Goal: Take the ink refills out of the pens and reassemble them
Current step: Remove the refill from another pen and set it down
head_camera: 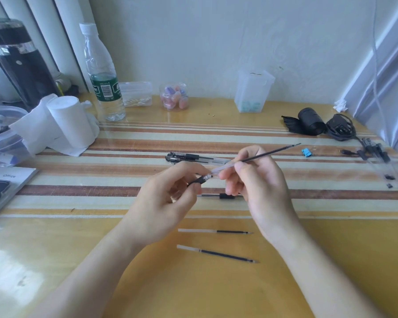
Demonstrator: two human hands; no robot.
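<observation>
My left hand [163, 200] pinches the black grip section [199, 180] of a pen above the table's middle. My right hand [255, 177] pinches a dark ink refill [271, 153], whose tip points up and to the right; its clear rear end meets the grip section. Two loose refills [216, 231] [218, 253] lie side by side in front of my hands. Two capped clear pens [193, 157] lie just behind my hands. Another pen piece [216, 196] lies on the table under my hands, partly hidden by my right hand.
Several more pens [377, 154] lie at the right edge, near a blue binder clip [306, 152] and black cables [340, 128]. At the back stand a water bottle [102, 74], small plastic jars [174, 96] and a clear box [253, 90]. Paper rolls [67, 120] and a booklet [7, 187] are on the left.
</observation>
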